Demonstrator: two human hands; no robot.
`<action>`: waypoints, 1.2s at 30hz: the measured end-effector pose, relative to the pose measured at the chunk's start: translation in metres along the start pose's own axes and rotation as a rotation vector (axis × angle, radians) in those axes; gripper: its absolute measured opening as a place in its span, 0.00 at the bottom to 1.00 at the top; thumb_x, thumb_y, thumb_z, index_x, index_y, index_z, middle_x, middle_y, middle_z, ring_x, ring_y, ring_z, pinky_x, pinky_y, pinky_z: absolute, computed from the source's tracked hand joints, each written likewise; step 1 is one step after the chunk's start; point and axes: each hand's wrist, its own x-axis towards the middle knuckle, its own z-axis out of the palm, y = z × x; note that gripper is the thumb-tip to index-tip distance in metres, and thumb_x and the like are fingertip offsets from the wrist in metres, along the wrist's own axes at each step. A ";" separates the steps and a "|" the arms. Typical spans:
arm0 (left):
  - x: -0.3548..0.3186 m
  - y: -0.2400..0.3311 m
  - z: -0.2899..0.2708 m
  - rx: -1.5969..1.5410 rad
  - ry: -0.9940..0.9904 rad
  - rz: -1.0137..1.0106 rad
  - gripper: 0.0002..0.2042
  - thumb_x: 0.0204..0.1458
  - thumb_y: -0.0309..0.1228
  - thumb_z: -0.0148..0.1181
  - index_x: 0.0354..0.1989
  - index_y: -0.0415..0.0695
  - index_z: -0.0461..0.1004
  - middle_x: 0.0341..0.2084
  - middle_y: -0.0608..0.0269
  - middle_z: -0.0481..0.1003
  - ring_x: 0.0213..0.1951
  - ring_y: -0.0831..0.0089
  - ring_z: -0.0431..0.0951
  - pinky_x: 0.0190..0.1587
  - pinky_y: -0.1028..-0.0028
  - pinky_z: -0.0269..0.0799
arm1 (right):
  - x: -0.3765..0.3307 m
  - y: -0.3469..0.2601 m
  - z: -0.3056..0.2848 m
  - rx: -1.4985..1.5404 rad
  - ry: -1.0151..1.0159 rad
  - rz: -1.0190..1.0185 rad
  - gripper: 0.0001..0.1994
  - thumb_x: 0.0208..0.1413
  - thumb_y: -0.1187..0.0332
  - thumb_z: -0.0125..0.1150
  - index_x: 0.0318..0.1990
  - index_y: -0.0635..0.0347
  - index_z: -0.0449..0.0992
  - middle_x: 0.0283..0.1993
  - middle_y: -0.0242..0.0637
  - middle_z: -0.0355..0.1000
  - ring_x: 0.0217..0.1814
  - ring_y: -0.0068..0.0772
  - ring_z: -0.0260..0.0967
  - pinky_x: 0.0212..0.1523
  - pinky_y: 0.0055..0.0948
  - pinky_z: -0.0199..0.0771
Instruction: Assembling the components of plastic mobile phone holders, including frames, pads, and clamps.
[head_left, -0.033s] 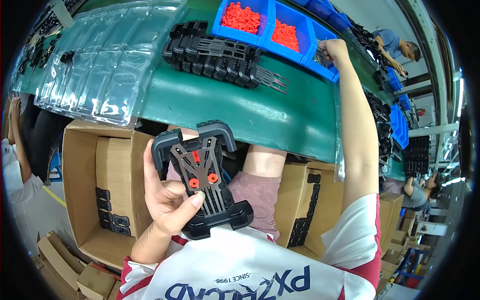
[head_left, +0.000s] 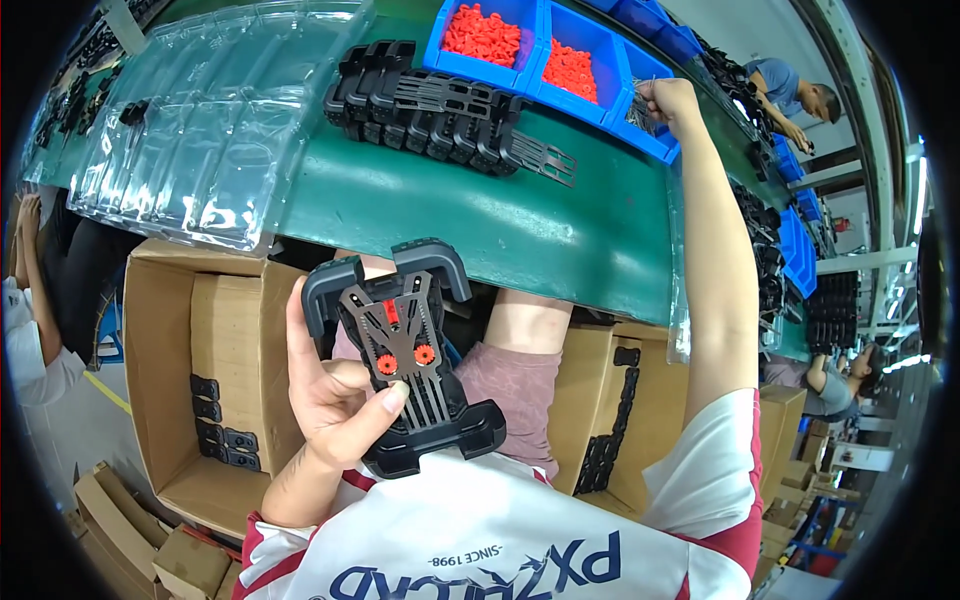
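Observation:
My left hand (head_left: 340,400) is closed around a black phone holder (head_left: 425,390) in front of my body, its thumb resting on the metal plate. Two red gears (head_left: 387,364) and a small red piece (head_left: 391,313) sit on that plate. Over at the far right, my right hand (head_left: 672,102) reaches into the third section of a blue bin (head_left: 655,146) containing thin metal parts (head_left: 640,112). Its fingers are bent together; whatever they may hold is hidden.
Red parts (head_left: 482,36) fill the other bin sections. Beside them several black holders (head_left: 430,115) stand in a row on the green bench (head_left: 480,230). A clear plastic tray (head_left: 190,140) lies left. Cardboard boxes (head_left: 160,370) holding black parts flank my legs. Other people work nearby.

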 end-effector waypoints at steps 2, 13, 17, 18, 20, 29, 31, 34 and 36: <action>0.001 0.000 0.001 -0.005 0.011 -0.004 0.49 0.40 0.12 0.51 0.68 0.41 0.26 0.17 0.58 0.75 0.22 0.73 0.75 0.41 0.80 0.70 | -0.012 -0.004 -0.010 0.138 -0.021 0.001 0.05 0.49 0.73 0.58 0.28 0.66 0.78 0.21 0.35 0.70 0.18 0.20 0.62 0.20 0.14 0.63; 0.001 -0.005 -0.005 -0.060 -0.050 -0.055 0.48 0.41 0.12 0.50 0.68 0.43 0.25 0.25 0.51 0.78 0.20 0.77 0.74 0.31 0.85 0.68 | -0.056 0.009 -0.036 0.703 -0.194 -0.064 0.08 0.56 0.68 0.59 0.34 0.65 0.74 0.27 0.32 0.68 0.19 0.14 0.56 0.19 0.12 0.59; 0.003 -0.010 -0.004 -0.085 -0.047 -0.055 0.48 0.42 0.11 0.49 0.68 0.44 0.25 0.27 0.50 0.78 0.20 0.78 0.73 0.27 0.87 0.65 | -0.109 0.016 -0.022 1.105 -0.459 -0.135 0.08 0.57 0.69 0.57 0.39 0.66 0.72 0.35 0.38 0.70 0.22 0.16 0.58 0.21 0.13 0.62; 0.005 -0.011 -0.003 -0.101 -0.040 -0.062 0.47 0.43 0.11 0.49 0.68 0.44 0.25 0.28 0.49 0.78 0.19 0.78 0.73 0.27 0.87 0.65 | -0.125 0.018 -0.016 1.208 -0.500 -0.128 0.09 0.57 0.71 0.56 0.41 0.66 0.72 0.37 0.41 0.71 0.24 0.17 0.61 0.22 0.13 0.64; 0.007 -0.014 0.000 -0.132 -0.030 -0.079 0.47 0.43 0.11 0.49 0.68 0.45 0.25 0.29 0.49 0.78 0.19 0.78 0.73 0.26 0.88 0.64 | -0.163 0.019 -0.006 1.281 -0.487 -0.056 0.08 0.57 0.71 0.55 0.41 0.66 0.72 0.38 0.42 0.71 0.26 0.19 0.62 0.24 0.15 0.65; 0.026 -0.036 0.003 -0.132 -0.052 -0.177 0.46 0.45 0.11 0.49 0.69 0.45 0.28 0.32 0.48 0.77 0.23 0.78 0.74 0.24 0.89 0.63 | -0.308 0.009 0.038 1.402 -0.596 -0.073 0.08 0.54 0.77 0.56 0.41 0.66 0.73 0.35 0.44 0.72 0.27 0.25 0.65 0.28 0.19 0.66; 0.025 -0.041 0.000 -0.084 -0.159 -0.152 0.45 0.45 0.11 0.49 0.69 0.45 0.29 0.33 0.47 0.77 0.25 0.77 0.76 0.24 0.89 0.63 | -0.336 -0.006 0.039 0.897 -0.400 -0.184 0.10 0.46 0.81 0.62 0.38 0.66 0.76 0.30 0.38 0.72 0.24 0.22 0.63 0.27 0.19 0.65; 0.025 -0.042 0.004 -0.056 -0.161 -0.143 0.45 0.45 0.11 0.49 0.69 0.43 0.30 0.38 0.46 0.75 0.26 0.75 0.77 0.25 0.88 0.65 | -0.349 -0.006 0.047 0.790 -0.414 -0.365 0.11 0.43 0.83 0.62 0.37 0.66 0.76 0.28 0.37 0.72 0.26 0.22 0.64 0.29 0.18 0.65; 0.024 -0.041 0.009 -0.034 -0.171 -0.124 0.44 0.44 0.11 0.50 0.69 0.42 0.31 0.42 0.44 0.73 0.28 0.73 0.78 0.26 0.87 0.66 | -0.354 -0.005 0.050 0.673 -0.418 -0.555 0.13 0.40 0.85 0.63 0.36 0.66 0.76 0.27 0.36 0.72 0.27 0.22 0.64 0.30 0.17 0.64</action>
